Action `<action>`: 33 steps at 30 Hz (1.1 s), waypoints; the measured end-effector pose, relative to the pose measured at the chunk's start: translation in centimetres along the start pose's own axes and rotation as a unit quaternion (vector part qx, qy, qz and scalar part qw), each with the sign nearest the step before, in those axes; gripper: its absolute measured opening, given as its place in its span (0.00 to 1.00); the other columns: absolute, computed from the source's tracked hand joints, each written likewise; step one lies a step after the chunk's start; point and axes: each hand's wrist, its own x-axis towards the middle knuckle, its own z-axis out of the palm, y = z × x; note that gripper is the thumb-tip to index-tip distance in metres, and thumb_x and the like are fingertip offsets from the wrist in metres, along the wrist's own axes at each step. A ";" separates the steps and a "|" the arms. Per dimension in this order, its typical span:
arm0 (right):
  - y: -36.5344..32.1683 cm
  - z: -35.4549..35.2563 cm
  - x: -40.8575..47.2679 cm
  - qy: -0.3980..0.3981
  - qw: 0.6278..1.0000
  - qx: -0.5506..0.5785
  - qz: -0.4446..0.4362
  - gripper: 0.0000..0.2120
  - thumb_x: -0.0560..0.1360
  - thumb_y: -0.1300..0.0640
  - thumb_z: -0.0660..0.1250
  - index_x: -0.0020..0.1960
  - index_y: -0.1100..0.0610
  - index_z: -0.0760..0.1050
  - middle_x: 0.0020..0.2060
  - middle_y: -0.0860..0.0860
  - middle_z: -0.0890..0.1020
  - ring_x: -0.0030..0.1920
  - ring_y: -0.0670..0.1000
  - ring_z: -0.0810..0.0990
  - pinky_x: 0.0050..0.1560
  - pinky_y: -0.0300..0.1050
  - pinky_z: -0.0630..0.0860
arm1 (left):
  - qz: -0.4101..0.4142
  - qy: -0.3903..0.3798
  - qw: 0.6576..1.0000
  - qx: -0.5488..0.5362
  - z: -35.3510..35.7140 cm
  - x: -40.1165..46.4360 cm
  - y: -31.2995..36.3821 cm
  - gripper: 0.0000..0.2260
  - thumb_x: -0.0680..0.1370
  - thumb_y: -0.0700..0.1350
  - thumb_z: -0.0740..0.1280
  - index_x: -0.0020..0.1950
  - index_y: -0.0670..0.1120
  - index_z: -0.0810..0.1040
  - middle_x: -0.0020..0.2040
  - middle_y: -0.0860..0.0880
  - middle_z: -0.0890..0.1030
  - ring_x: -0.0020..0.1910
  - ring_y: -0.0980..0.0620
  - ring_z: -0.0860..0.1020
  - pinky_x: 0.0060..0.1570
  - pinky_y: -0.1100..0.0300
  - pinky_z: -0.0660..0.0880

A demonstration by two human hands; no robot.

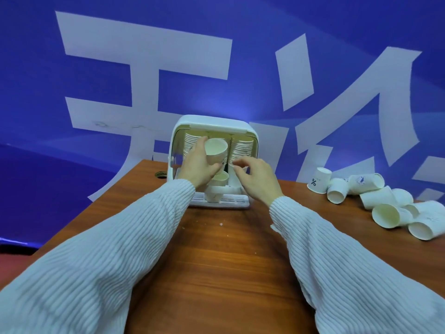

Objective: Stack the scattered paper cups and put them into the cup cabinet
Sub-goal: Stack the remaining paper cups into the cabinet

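The white cup cabinet (214, 122) stands open at the table's far edge, with stacks of paper cups (242, 148) inside. My left hand (198, 165) grips a white paper cup (215, 150) in front of the cabinet's middle, its mouth tilted toward me. Below it another cup (220, 182) sits upright, and one more (213, 195) rests on the cabinet's slotted base tray (231, 201). My right hand (255, 177) hovers beside the right stack, fingers curled and apart, holding nothing. Several loose cups (385, 206) lie scattered on the table's right side.
A brown wooden table (221, 261) carries everything. A round cable hole (160, 174) sits left of the cabinet. A blue wall with large white characters (144, 68) rises behind. Small white crumbs (220, 223) lie on the table in front of the tray.
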 end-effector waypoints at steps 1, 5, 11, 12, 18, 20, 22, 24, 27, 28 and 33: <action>0.3 -0.2 -0.2 0.002 1.000 -0.003 0.001 0.12 0.82 0.48 0.63 0.60 0.47 0.83 0.52 0.41 0.85 0.56 0.46 0.79 0.55 0.48 0.77 | -0.003 -0.026 1.000 0.015 0.5 0.2 -0.1 0.38 0.73 0.49 0.77 0.79 0.47 0.62 0.73 0.44 0.72 0.72 0.44 0.71 0.70 0.49 0.69; 1.1 -0.9 -0.7 0.004 1.000 -0.002 0.010 0.12 0.82 0.49 0.64 0.61 0.49 0.82 0.52 0.42 0.85 0.55 0.45 0.78 0.54 0.46 0.75 | -0.036 -0.131 0.977 0.162 1.8 0.1 -0.4 0.36 0.75 0.64 0.69 0.77 0.45 0.66 0.74 0.42 0.70 0.72 0.40 0.69 0.68 0.45 0.68; 2.2 -1.2 -1.7 0.001 0.999 0.006 0.035 0.12 0.81 0.49 0.64 0.61 0.47 0.82 0.51 0.41 0.85 0.53 0.44 0.78 0.54 0.47 0.77 | -0.057 -0.223 0.920 0.318 2.8 -0.2 -0.5 0.47 0.74 0.76 0.54 0.83 0.47 0.51 0.84 0.46 0.52 0.81 0.41 0.53 0.75 0.38 0.56; 2.4 -1.2 -2.0 0.000 0.999 0.008 0.038 0.12 0.81 0.49 0.63 0.61 0.47 0.82 0.51 0.40 0.84 0.54 0.45 0.79 0.54 0.48 0.77 | -0.063 -0.225 0.918 0.320 2.8 -0.1 -0.4 0.47 0.74 0.77 0.54 0.83 0.48 0.51 0.84 0.47 0.51 0.81 0.41 0.52 0.76 0.38 0.55; 5.0 -2.7 -3.5 0.009 0.997 0.012 0.071 0.11 0.81 0.49 0.64 0.60 0.47 0.82 0.52 0.42 0.85 0.54 0.46 0.79 0.55 0.48 0.78 | 0.124 0.026 0.958 0.257 5.0 -1.7 1.9 0.27 0.76 0.63 0.62 0.69 0.48 0.74 0.67 0.44 0.77 0.69 0.42 0.68 0.65 0.45 0.67; 6.5 -3.5 -4.3 0.012 0.995 0.018 0.094 0.11 0.81 0.49 0.64 0.60 0.47 0.81 0.53 0.42 0.84 0.56 0.46 0.79 0.57 0.49 0.78 | 0.164 0.026 0.962 0.219 7.2 -2.3 4.5 0.24 0.77 0.59 0.64 0.69 0.48 0.75 0.65 0.45 0.78 0.67 0.42 0.71 0.64 0.46 0.69; 8.3 -4.5 -5.2 0.025 0.992 0.031 0.122 0.12 0.81 0.48 0.64 0.60 0.48 0.82 0.54 0.42 0.85 0.57 0.46 0.80 0.61 0.51 0.79 | 0.185 -0.008 0.967 0.178 9.8 -3.0 7.0 0.24 0.77 0.58 0.65 0.70 0.47 0.75 0.65 0.45 0.78 0.67 0.42 0.71 0.66 0.45 0.69; 10.3 -5.8 -6.3 0.039 0.988 0.037 0.147 0.12 0.80 0.49 0.64 0.59 0.48 0.82 0.53 0.42 0.85 0.55 0.45 0.81 0.61 0.52 0.79 | 0.196 -0.039 0.971 0.132 12.7 -4.0 9.1 0.23 0.77 0.56 0.66 0.70 0.47 0.75 0.65 0.45 0.78 0.67 0.42 0.71 0.66 0.45 0.69; 13.4 -8.2 -8.5 0.060 0.978 0.045 0.192 0.12 0.80 0.52 0.65 0.61 0.49 0.82 0.56 0.43 0.84 0.55 0.44 0.81 0.61 0.49 0.78 | 0.209 -0.085 0.969 0.103 16.9 -5.4 11.4 0.22 0.79 0.55 0.65 0.71 0.48 0.73 0.66 0.47 0.76 0.67 0.44 0.71 0.64 0.47 0.70; 14.7 -9.1 -9.3 0.068 0.975 0.040 0.209 0.12 0.80 0.53 0.65 0.62 0.50 0.81 0.57 0.44 0.83 0.54 0.44 0.80 0.60 0.47 0.77 | 0.210 -0.098 0.968 0.096 18.5 -5.8 12.1 0.23 0.79 0.55 0.65 0.72 0.48 0.73 0.67 0.47 0.76 0.67 0.44 0.71 0.64 0.48 0.70; 19.8 -11.4 -12.3 0.116 0.955 0.018 0.271 0.14 0.81 0.53 0.64 0.65 0.48 0.79 0.56 0.44 0.83 0.55 0.45 0.80 0.58 0.46 0.76 | 0.164 -0.150 0.973 0.057 24.4 -6.6 13.9 0.25 0.80 0.55 0.65 0.75 0.48 0.69 0.71 0.47 0.72 0.69 0.45 0.70 0.66 0.49 0.70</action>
